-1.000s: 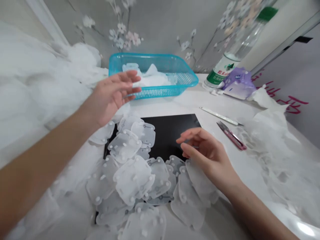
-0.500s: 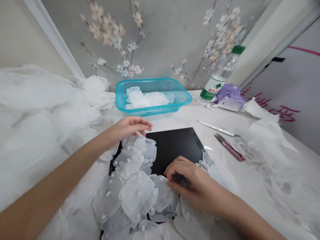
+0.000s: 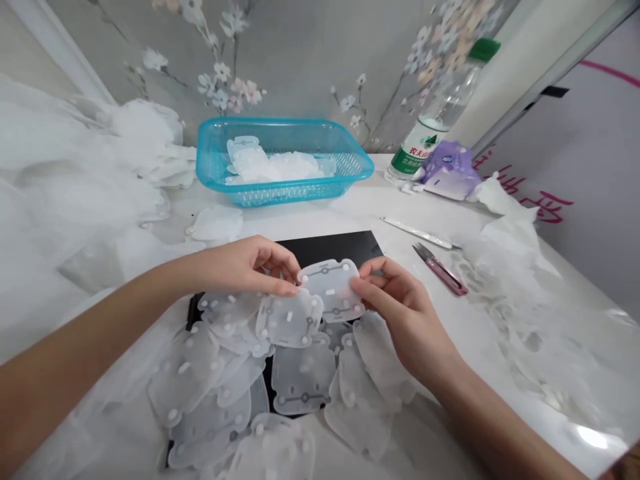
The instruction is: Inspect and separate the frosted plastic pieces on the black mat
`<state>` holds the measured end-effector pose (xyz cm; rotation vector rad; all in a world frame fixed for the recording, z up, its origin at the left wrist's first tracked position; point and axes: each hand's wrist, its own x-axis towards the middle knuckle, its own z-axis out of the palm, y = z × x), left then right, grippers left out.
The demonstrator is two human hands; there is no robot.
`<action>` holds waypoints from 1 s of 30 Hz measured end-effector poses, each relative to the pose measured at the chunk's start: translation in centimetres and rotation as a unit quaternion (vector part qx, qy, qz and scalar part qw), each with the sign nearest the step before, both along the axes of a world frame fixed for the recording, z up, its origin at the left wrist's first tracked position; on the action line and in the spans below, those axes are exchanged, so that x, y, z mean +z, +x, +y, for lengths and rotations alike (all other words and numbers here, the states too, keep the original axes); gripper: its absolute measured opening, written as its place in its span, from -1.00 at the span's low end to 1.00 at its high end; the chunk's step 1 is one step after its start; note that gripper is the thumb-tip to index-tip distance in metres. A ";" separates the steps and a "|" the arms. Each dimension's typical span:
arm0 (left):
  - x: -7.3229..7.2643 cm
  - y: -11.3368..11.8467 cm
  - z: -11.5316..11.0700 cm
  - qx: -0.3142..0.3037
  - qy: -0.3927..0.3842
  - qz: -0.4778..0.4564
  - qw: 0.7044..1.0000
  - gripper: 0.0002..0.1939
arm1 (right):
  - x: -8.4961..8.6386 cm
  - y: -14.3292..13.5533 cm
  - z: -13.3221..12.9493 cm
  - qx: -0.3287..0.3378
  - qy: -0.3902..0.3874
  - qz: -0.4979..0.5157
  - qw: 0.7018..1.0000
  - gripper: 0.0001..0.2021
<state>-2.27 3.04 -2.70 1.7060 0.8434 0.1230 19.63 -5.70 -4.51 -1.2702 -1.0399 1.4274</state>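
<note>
A thin, translucent white plastic piece (image 3: 331, 291) with rounded corners, small white dots and a grey line pattern is held up in front of me. My right hand (image 3: 400, 303) pinches its right edge between thumb and fingers. At its left edge is my left hand (image 3: 255, 267), thumb and fingertips closed on the corner. Just below my left thumb lies a similar piece (image 3: 290, 319). More of these pieces (image 3: 304, 373) overlap in a loose pile over a black board (image 3: 330, 248), covering most of its near part.
A blue plastic basket (image 3: 285, 195) behind the board contains more white pieces. To the right lie tweezers (image 3: 420, 233) and thread snips (image 3: 440, 270). A water bottle (image 3: 425, 133) and a purple packet (image 3: 450, 170) stand farther back. Heaps of white sheets (image 3: 75, 200) fill the left side.
My right hand has risen from the pile with a plastic piece. My left hand has come to that piece's other edge. The view has shifted, and the basket sits higher in it.
</note>
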 end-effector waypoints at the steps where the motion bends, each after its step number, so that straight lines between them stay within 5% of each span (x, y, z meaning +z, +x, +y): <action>1: -0.2 0.0 0.1 0.008 -0.008 -0.001 1.000 -0.84 | 0.0 0.0 0.0 -0.008 -0.002 0.003 1.000 -0.77; 13: 0.1 1.0 -0.5 0.143 0.000 -0.111 0.983 -0.92 | 0.6 0.0 -0.1 -0.032 0.027 0.045 0.998 -0.78; 30: 1.0 0.7 -0.5 0.119 -0.022 -0.086 0.989 -0.85 | 0.3 0.3 -0.1 0.009 0.009 0.046 0.999 -0.78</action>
